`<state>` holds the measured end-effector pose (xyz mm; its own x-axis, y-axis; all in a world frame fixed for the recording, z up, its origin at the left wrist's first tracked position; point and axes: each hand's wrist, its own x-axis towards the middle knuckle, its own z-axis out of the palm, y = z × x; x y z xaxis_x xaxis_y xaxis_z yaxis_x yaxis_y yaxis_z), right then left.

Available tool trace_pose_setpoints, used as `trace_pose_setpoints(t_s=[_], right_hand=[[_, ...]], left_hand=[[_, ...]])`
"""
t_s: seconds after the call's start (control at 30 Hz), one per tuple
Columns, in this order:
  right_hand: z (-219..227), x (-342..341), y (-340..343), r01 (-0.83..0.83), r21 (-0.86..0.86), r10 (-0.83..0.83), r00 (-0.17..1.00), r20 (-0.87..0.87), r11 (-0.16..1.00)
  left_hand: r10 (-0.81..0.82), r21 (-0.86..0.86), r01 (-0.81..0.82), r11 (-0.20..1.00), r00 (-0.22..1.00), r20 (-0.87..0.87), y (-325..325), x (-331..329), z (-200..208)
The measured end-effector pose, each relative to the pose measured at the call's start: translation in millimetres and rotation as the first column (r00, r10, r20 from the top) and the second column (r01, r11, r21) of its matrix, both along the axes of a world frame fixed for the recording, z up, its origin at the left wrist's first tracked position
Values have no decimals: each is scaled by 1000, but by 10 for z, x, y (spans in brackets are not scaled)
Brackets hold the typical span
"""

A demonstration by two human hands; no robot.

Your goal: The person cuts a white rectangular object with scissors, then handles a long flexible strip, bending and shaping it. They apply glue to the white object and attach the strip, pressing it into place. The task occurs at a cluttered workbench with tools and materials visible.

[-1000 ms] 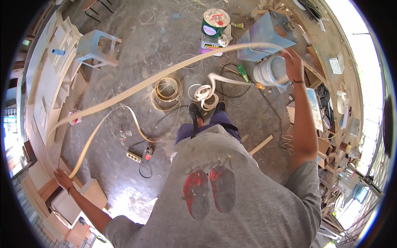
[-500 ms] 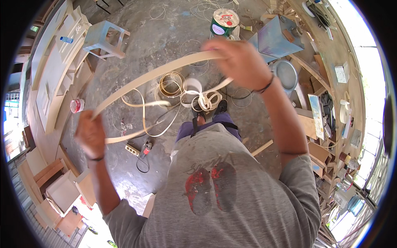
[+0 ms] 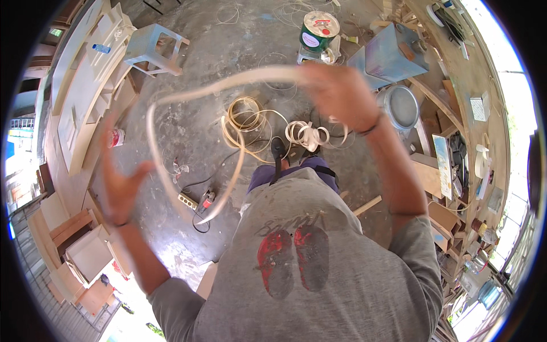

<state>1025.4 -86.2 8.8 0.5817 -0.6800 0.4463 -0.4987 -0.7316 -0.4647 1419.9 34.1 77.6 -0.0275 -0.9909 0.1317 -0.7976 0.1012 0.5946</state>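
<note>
A long, pale, flexible edging strip (image 3: 245, 76) hangs in the air in front of me, blurred by motion. Its upper end is gripped in the closed fingers of my right hand (image 3: 343, 97), raised at right of centre. From there it runs left, bends downward and loops back up over the floor. My left hand (image 3: 122, 185) is at the left, smeared by motion, thumb and fingers spread apart. It holds nothing and is apart from the strip's left bend. Below, a loose pile of coiled pale strip (image 3: 307, 135) lies by my feet, beside a yellowish coil (image 3: 245, 113).
A power strip (image 3: 187, 200) and a red-and-grey power tool (image 3: 207, 199) with a cord lie on the floor. A blue stool (image 3: 145, 48), green bucket (image 3: 320, 40), grey-lidded bucket (image 3: 401, 107) and blue box (image 3: 396, 54) stand around. Wooden panels (image 3: 85, 102) line the left.
My left hand has let go of the strip and opened. The strip's left part has dropped into a hanging loop, while my right hand still grips its end, slightly further right and lower.
</note>
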Motion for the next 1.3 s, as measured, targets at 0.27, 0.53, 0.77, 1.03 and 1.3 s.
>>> trace_pose_setpoints(t_s=[0.27,0.53,0.77,1.03,1.3], right_hand=[[256,-77,13,89,365,-116,992,52,927],[-1214,-1946,-2,410,536,-561,813,152,739],[-110,-244,35,396,230,-419,906,61,889],[541,477,102,-97,99,99,995,-12,990],[-184,-930,-223,378,356,-452,879,152,854]], left_hand=[[-5,-252,102,962,933,359,-221,-267,-307],[426,-148,-452,880,612,666,1361,4122,-375],[40,13,-45,999,958,283,-129,643,-297],[-244,94,244,965,970,-11,-523,-1203,-220],[239,-396,-19,918,823,514,-338,860,-205]])
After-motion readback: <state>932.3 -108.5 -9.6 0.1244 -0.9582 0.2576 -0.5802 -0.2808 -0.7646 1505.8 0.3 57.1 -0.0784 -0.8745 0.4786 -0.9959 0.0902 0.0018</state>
